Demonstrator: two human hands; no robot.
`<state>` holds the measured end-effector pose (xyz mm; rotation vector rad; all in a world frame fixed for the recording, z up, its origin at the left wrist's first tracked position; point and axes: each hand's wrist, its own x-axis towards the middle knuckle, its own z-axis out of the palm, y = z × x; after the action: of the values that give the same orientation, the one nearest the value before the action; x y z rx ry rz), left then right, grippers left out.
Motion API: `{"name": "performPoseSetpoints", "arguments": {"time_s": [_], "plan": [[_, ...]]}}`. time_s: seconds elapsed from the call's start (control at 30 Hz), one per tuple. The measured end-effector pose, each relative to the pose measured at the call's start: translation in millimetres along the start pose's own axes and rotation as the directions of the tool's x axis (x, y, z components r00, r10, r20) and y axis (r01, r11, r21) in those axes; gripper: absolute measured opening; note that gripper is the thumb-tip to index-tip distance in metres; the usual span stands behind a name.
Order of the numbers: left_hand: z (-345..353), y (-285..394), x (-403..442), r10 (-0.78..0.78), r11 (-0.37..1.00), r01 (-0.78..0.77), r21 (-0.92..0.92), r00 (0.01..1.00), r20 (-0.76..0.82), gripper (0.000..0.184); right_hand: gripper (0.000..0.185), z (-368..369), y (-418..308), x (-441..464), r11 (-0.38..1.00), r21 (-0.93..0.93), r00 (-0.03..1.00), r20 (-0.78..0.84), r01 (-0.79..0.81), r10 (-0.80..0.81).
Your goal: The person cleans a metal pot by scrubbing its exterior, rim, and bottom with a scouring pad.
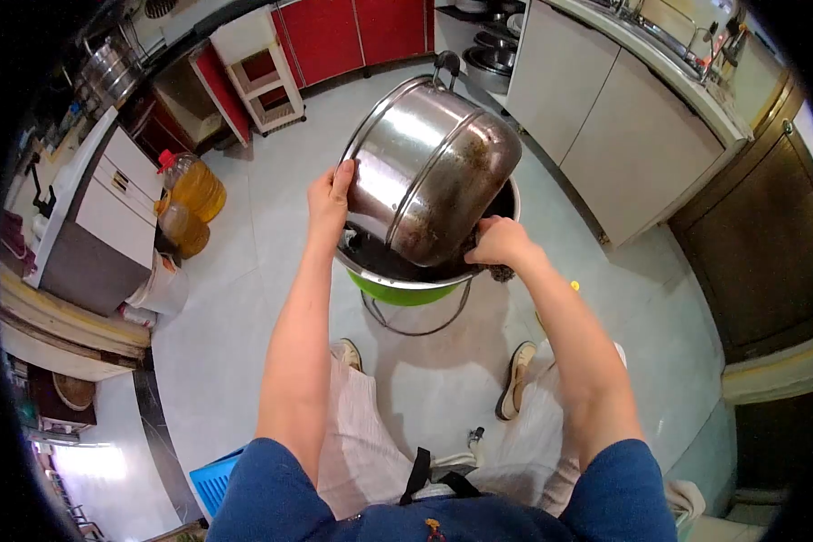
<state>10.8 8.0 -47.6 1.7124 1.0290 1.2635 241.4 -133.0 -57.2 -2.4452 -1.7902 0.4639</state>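
Two blue sleeves [264,488] show before one tilted pot [415,163]: left hand [329,200] clamps its rim, right hand [499,244] grips one scrubber [501,272] by its base; one basin [402,293] sits beneath it.

Counting two hands [331,197], one tilted pot [434,172], one green basin [402,294], one dark scrubber [501,273]. Counting two jugs [199,190] and two shoes [517,379].

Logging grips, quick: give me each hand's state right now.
Left hand: closed, holding the metal pot by its rim.
Right hand: closed, holding a dark scrubber by the pot's base.
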Motion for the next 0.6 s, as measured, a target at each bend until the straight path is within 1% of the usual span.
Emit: {"name": "performPoseSetpoints", "arguments": {"time_s": [0.03, 0.07, 0.13, 0.2, 0.27, 0.3, 0.37, 0.4, 0.43, 0.47, 0.53, 0.57, 0.6], "plan": [[2, -4, 0, 0.063, 0.998, -0.063, -0.023, 0.998, -0.021, 0.052, 0.048, -2, -2, -2, 0.997, -0.052, 0.998, 0.038, 0.054, -0.052], [3, -9, 2, 0.062, 0.998, -0.063, -0.022, 0.998, -0.019, 0.052, 0.052, -5, -3, -3, 0.989, -0.103, 0.992, 0.076, 0.109, -0.102], [0, -12, 5, 0.172, 0.978, -0.162, 0.134, 0.983, -0.069, 0.048, 0.053, -7, -2, -9, 0.99, -0.091, 0.99, 0.102, 0.108, -0.099], [1, -6, 1, 0.207, 0.972, -0.192, 0.135, 0.973, -0.103, 0.047, 0.054, -10, -5, -12, 0.991, -0.081, 0.987, 0.128, 0.11, -0.099], [0, -1, -4, 0.24, 0.966, -0.223, 0.132, 0.961, -0.135, 0.046, 0.054, -11, -11, -15, 0.974, -0.142, 0.944, 0.306, 0.174, -0.124], [-1, -1, -4, 0.256, 0.963, -0.239, 0.128, 0.957, -0.139, 0.044, 0.053, -7, -12, -19, 0.958, -0.177, 0.944, 0.283, 0.224, -0.169], [0, 0, -2, 0.28, 0.957, -0.265, 0.117, 0.949, -0.146, 0.043, 0.054, -6, -19, -28, 0.95, -0.197, 0.936, 0.303, 0.244, -0.177], [-1, -2, -1, 0.266, 0.96, -0.248, 0.126, 0.952, -0.152, 0.043, 0.056, 0, -19, -29, 0.944, -0.205, 0.933, 0.307, 0.259, -0.189], [-2, -6, 2, 0.253, 0.963, -0.233, 0.136, 0.954, -0.159, 0.042, 0.058, -7, -25, -34, 0.939, -0.188, 0.9, 0.388, 0.287, -0.198], [-3, -10, 6, 0.263, 0.961, -0.243, 0.134, 0.951, -0.164, 0.042, 0.055, 5, -20, -35, 0.92, -0.194, 0.905, 0.334, 0.341, -0.265], [-6, -14, 13, 0.241, 0.968, -0.225, 0.112, 0.956, -0.164, 0.043, 0.051, 7, -23, -44, 0.929, -0.164, 0.921, 0.269, 0.331, -0.281], [-8, -16, 15, 0.249, 0.966, -0.233, 0.109, 0.953, -0.172, 0.043, 0.051, 1, -21, -45, 0.933, -0.118, 0.894, 0.349, 0.34, -0.282], [-9, -12, 15, 0.214, 0.973, -0.197, 0.121, 0.966, -0.146, 0.044, 0.051, -5, -21, -50, 0.929, -0.099, 0.898, 0.31, 0.358, -0.313]]}}
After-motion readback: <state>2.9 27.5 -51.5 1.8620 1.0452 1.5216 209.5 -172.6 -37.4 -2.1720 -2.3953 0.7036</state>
